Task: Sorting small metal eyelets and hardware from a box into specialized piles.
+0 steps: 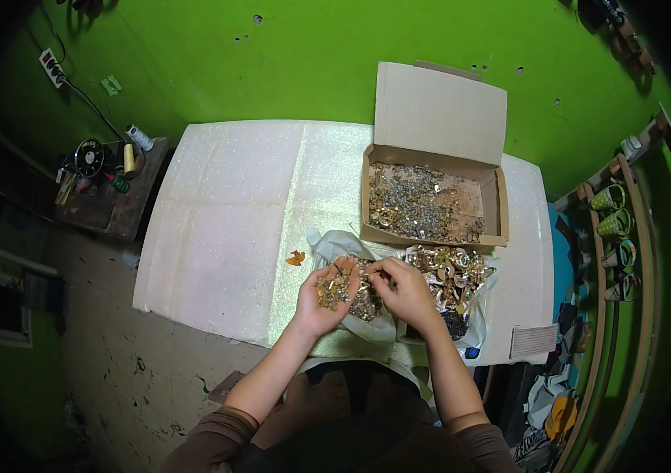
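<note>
My left hand (pixel 318 309) is cupped palm up, with a heap of small gold and silver metal pieces (pixel 334 293) lying in it. Close beside it, my right hand (pixel 403 285) has thumb and fingers pinched together; what is between them is too small to make out. Under both hands lies a pale bag (pixel 379 327) opened out, holding more small metal bits (pixel 365 303). To its right, a second pale wrapping holds larger gold-toned metal fittings (pixel 450 272) and a clump of dark small pieces (pixel 454 325).
An open cardboard box (pixel 435 232) with scattered small metal bits stands behind my hands, lid raised. The table (pixel 217 229) carries an orange-brown scrap (pixel 295 258), a grey striped card (pixel 533 341) and a small blue item (pixel 472 352). A sewing machine part (pixel 89 158) and thread spools (pixel 129 158) stand left.
</note>
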Demonstrator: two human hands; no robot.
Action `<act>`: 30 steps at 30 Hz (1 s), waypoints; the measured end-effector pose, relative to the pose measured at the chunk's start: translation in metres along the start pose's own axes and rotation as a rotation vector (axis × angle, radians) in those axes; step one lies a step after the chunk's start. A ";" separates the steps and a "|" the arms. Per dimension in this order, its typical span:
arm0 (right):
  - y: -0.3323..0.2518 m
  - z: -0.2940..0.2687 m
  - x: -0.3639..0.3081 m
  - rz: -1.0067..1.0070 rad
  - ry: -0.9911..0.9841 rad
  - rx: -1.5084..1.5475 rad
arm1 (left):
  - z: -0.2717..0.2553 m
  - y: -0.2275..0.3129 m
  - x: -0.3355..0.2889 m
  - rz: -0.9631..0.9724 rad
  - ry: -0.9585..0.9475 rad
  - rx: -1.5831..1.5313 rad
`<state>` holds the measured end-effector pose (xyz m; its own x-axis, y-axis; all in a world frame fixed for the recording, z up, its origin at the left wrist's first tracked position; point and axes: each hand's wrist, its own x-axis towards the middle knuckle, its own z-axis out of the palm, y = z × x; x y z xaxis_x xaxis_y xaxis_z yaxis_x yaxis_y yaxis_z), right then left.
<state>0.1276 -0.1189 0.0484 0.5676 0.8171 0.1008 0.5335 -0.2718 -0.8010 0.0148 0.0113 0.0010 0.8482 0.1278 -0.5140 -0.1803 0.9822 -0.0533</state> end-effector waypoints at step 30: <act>-0.013 0.013 -0.001 0.057 -0.097 0.258 | -0.003 -0.005 0.000 0.005 -0.006 0.131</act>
<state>0.1119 -0.1101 0.0511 0.5227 0.8525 0.0046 0.3180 -0.1900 -0.9288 0.0142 0.0056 -0.0007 0.8504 0.1332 -0.5090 -0.1185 0.9911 0.0613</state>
